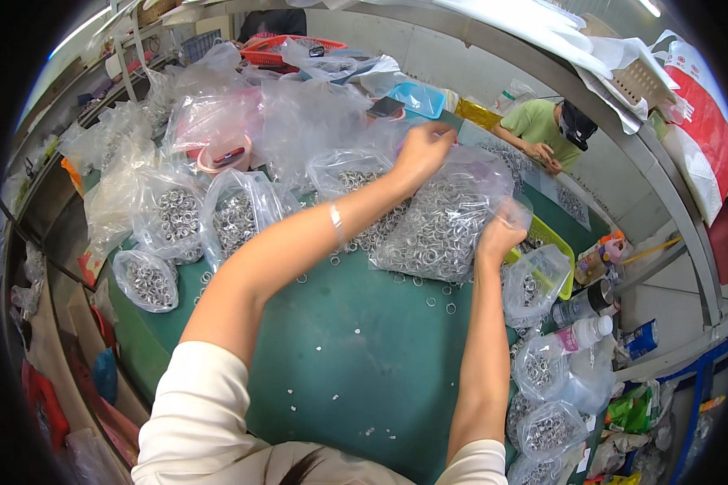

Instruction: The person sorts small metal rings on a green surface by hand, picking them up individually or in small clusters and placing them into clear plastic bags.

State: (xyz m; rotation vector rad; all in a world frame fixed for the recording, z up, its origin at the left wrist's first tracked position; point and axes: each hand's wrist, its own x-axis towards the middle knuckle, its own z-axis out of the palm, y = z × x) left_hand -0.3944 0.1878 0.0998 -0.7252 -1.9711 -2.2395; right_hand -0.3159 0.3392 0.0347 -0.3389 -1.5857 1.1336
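A large clear plastic bag [437, 230] full of small silvery metal rings stands tilted on the green table [340, 388]. At its upper edge my left hand [425, 153] is closed on the plastic. My right hand [501, 236] grips the bag's right side, fingers partly hidden by the film. A few loose rings [430, 302] lie in front of the bag. Behind my left forearm, another open bag of rings [360, 179] is partly covered.
Smaller ring-filled bags [236, 222] line the left side, and others [552, 428] the right edge. A yellow-green basket [565, 246] and a plastic bottle [586, 333] stand at right. A pink tub [225, 155] sits at back. A person in green [538, 121] is at far right.
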